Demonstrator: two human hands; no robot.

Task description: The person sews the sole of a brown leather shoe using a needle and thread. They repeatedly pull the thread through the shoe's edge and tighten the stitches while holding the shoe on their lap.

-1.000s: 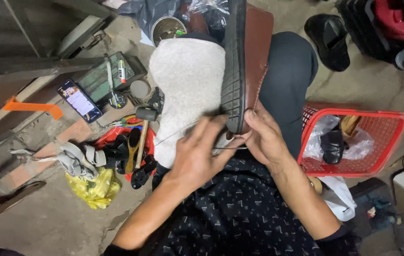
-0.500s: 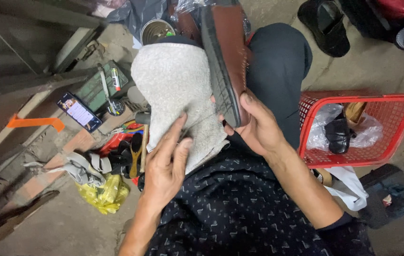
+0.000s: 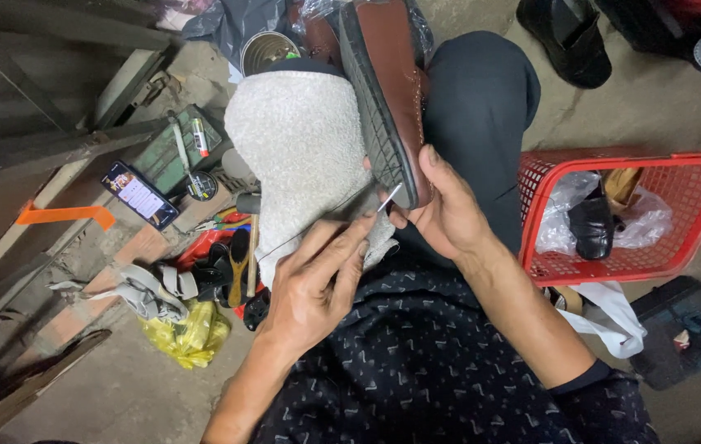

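Now you look mid-stitch on the brown leather shoe with the black ribbed sole point(image 3: 383, 90), propped on edge across the grey towel point(image 3: 301, 156) on your knee. Your right hand point(image 3: 449, 214) grips its heel end, fingers wrapped round; your left hand point(image 3: 318, 279) pinches the thin metal needle point(image 3: 389, 199) at the sole's edge. Next, I judge, comes a straight pull. To your right the red plastic basket point(image 3: 613, 164) crowds your elbow; leftward there's cluttered floor.

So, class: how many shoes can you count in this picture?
3 clearly. A brown shoe is held sole-out by the right hand on the lap, a black shoe lies in the red basket, and another black shoe sits on the floor at the top. Others may be hidden.
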